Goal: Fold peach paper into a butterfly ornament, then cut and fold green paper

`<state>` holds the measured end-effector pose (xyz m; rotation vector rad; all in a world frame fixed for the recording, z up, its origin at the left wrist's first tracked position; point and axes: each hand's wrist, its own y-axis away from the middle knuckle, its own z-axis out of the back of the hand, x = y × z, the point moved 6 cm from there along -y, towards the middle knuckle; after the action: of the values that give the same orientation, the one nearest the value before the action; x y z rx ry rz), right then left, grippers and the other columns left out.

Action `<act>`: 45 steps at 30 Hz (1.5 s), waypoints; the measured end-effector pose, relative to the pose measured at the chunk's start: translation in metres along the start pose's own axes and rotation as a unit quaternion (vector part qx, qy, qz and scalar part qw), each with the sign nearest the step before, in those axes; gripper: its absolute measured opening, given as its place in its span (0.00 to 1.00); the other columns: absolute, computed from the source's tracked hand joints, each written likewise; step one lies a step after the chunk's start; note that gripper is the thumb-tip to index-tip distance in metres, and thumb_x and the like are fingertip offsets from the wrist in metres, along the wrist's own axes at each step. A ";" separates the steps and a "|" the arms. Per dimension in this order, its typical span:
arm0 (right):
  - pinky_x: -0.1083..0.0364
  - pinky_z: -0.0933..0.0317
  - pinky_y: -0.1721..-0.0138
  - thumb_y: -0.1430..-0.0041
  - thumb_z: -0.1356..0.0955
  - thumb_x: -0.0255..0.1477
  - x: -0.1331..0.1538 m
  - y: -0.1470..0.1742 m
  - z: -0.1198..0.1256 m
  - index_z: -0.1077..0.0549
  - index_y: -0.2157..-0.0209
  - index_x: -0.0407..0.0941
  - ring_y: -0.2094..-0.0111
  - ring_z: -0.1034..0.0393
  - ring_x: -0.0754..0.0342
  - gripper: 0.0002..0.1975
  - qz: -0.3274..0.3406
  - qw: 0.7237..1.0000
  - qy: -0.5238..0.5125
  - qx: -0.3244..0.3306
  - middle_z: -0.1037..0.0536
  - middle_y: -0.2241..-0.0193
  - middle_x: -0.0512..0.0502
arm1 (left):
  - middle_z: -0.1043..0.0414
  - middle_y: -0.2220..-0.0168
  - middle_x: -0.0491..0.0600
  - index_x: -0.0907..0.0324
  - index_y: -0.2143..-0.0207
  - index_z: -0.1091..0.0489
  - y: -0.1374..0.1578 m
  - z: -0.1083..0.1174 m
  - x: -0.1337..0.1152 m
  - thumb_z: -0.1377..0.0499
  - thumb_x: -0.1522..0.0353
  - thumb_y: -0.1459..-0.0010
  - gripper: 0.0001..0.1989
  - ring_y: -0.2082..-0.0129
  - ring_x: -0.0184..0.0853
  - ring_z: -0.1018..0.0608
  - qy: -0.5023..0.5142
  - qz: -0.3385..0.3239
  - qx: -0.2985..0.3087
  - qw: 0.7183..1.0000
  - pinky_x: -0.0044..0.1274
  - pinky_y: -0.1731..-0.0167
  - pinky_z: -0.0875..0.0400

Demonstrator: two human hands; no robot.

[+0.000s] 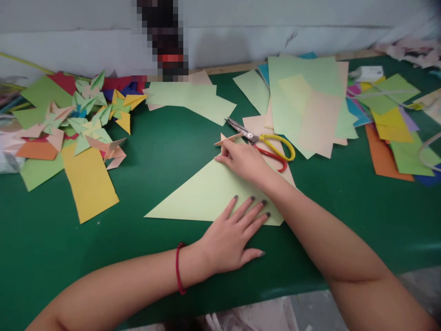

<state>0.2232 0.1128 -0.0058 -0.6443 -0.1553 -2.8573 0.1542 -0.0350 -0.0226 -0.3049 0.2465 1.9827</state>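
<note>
My left hand (237, 234) lies palm down with its fingers spread, pressing near the lower edge of a light green paper folded into a triangle (193, 197). My right hand (246, 158) is closed at the upper part of this paper, thumb and fingers pinched together. A narrow peach-coloured paper tip (227, 140) sticks out at those fingertips; whether it belongs to the folded sheet I cannot tell. Just beyond my right hand lie scissors (253, 137) with one yellow and one red handle, their blades pointing left, partly over peach paper.
Folded paper pieces (93, 110) heap at the left, by a yellow sheet (91, 181). Light green and peach sheets (306, 101) are stacked at the back right. More coloured paper (392, 124), a white box (370, 73) and cables lie far right on the green table (131, 276).
</note>
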 end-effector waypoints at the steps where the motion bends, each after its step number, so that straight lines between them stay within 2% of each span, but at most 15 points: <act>1: 0.56 0.49 0.75 0.39 0.36 0.33 0.000 0.000 0.000 0.33 0.53 0.43 0.70 0.31 0.53 0.15 0.001 1.000 0.001 -0.002 0.23 0.68 0.47 | 0.61 0.33 0.52 0.61 0.36 0.54 0.000 0.000 -0.001 0.61 0.49 0.38 0.35 0.34 0.44 0.56 0.004 -0.006 0.002 1.000 0.40 0.38 0.63; 10: 0.57 0.48 0.74 0.39 0.37 0.33 0.001 0.001 0.001 0.34 0.51 0.42 0.69 0.31 0.53 0.16 0.000 1.000 -0.003 0.008 0.23 0.68 0.45 | 0.59 0.34 0.56 0.53 0.37 0.52 0.002 0.000 -0.004 0.54 0.51 0.40 0.32 0.35 0.49 0.54 0.031 -0.011 -0.005 0.999 0.43 0.40 0.59; 15: 0.57 0.48 0.75 0.39 0.37 0.32 0.001 0.001 0.001 0.34 0.50 0.42 0.70 0.30 0.53 0.16 -0.005 1.000 -0.002 0.012 0.23 0.67 0.45 | 0.59 0.34 0.59 0.54 0.37 0.51 0.001 0.001 -0.004 0.52 0.51 0.40 0.32 0.35 0.50 0.54 0.033 -0.011 -0.004 0.999 0.45 0.41 0.58; 18: 0.57 0.49 0.75 0.39 0.37 0.32 0.002 0.001 0.001 0.34 0.51 0.42 0.70 0.30 0.53 0.16 0.000 1.000 -0.002 0.007 0.23 0.68 0.46 | 0.59 0.34 0.58 0.58 0.37 0.51 0.000 0.003 -0.005 0.54 0.51 0.40 0.33 0.35 0.47 0.55 0.035 -0.039 0.011 0.999 0.45 0.40 0.61; 23: 0.56 0.50 0.76 0.39 0.37 0.32 0.003 0.002 0.003 0.34 0.52 0.43 0.70 0.30 0.53 0.15 -0.002 1.000 0.001 0.006 0.23 0.67 0.46 | 0.58 0.34 0.50 0.66 0.36 0.55 0.002 0.004 -0.012 0.59 0.54 0.36 0.33 0.34 0.38 0.54 0.045 -0.116 0.041 0.991 0.38 0.37 0.65; 30: 0.57 0.52 0.77 0.39 0.37 0.32 0.004 0.002 0.004 0.32 0.53 0.43 0.72 0.31 0.54 0.14 -0.001 1.000 0.001 0.009 0.23 0.68 0.47 | 0.59 0.34 0.49 0.66 0.36 0.55 0.003 0.002 -0.016 0.60 0.56 0.36 0.32 0.34 0.36 0.54 0.042 -0.134 0.049 0.989 0.35 0.37 0.64; 37: 0.56 0.51 0.77 0.39 0.37 0.32 0.002 0.001 0.002 0.32 0.54 0.43 0.71 0.31 0.53 0.13 -0.001 1.000 0.004 0.005 0.23 0.69 0.47 | 0.57 0.34 0.52 0.67 0.37 0.54 0.002 0.003 -0.021 0.61 0.50 0.38 0.37 0.35 0.41 0.52 0.027 -0.128 0.044 0.990 0.39 0.37 0.63; 45: 0.56 0.49 0.76 0.39 0.37 0.33 0.002 0.002 0.002 0.34 0.51 0.43 0.71 0.30 0.52 0.16 -0.008 1.000 0.008 0.015 0.23 0.68 0.46 | 0.52 0.35 0.53 0.64 0.38 0.50 0.002 0.007 -0.023 0.57 0.48 0.41 0.37 0.36 0.42 0.50 0.029 -0.136 0.020 0.990 0.40 0.38 0.59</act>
<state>0.2224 0.1112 -0.0034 -0.6172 -0.2017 -2.8679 0.1610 -0.0532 -0.0090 -0.3509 0.2670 1.6989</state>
